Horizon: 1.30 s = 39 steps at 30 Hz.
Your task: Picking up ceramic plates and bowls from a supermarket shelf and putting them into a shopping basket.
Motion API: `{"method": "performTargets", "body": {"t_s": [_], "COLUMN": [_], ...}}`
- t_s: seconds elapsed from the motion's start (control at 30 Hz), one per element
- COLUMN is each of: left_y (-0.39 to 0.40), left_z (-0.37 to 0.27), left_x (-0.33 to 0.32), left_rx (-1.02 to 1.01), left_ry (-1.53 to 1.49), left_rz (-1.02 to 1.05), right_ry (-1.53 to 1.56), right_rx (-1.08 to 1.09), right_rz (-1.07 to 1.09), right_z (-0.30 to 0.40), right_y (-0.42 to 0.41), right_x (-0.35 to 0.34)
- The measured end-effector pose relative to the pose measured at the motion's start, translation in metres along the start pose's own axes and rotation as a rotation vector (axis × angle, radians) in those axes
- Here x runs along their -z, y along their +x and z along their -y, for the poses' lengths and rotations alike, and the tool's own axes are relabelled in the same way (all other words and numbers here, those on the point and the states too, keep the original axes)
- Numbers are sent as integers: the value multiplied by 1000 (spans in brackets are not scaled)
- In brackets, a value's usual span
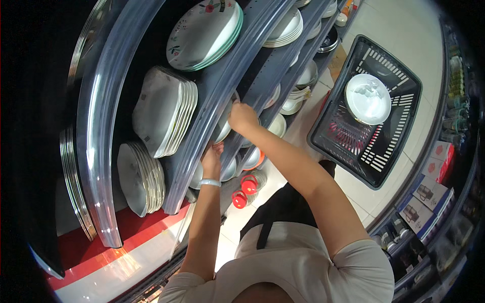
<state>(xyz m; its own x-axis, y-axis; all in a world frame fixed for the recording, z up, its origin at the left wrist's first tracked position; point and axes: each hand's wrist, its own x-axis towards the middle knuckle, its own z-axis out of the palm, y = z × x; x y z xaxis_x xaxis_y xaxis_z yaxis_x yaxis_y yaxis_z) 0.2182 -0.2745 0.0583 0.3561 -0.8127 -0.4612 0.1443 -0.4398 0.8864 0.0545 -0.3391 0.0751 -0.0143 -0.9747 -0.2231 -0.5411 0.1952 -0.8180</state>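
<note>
A white dish (224,127) stands on the shelf tier below the large plates, partly hidden by a clear plastic shelf lip (212,110). My right hand (242,116) grips its right-hand rim with curled fingers. At the dish's lower edge is my left hand (212,157), fingers bent, with a pale bangle (210,183) on the wrist. The shelf lip covers part of that hand, so its hold on the dish is unclear. Above them lie a stack of white square plates (166,113) and a stack of deep white dishes (140,178).
On the floor at right stands a black plastic basket (322,132) with white round dishware (368,99) inside. Floral oval plates (204,34) lie farther along the shelf. Red-lidded jars (249,185) stand on the floor near my legs. Boxed goods (418,212) line the opposite shelf.
</note>
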Motion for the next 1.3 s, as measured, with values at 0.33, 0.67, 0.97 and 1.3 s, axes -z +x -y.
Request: {"method": "performTargets", "body": {"t_s": [0.33,0.67,0.97,1.3], "left_y": [-92,-143,-150,-147], "left_z": [9,35,41,56], "left_x": [26,-20,-103,-204], "left_rx": [-14,217,158,189], "left_ry": [55,131,232,304], "left_rz": [199,454,599,758], "right_ry": [250,249,291,645], "right_rx": [71,-187,-170,-498], "right_rz": [23,37,-234,-225], "right_z": [-24,-94,-151,-204], "right_y": [-99,-189,-206,-202], "right_x": [9,69,121,193]}}
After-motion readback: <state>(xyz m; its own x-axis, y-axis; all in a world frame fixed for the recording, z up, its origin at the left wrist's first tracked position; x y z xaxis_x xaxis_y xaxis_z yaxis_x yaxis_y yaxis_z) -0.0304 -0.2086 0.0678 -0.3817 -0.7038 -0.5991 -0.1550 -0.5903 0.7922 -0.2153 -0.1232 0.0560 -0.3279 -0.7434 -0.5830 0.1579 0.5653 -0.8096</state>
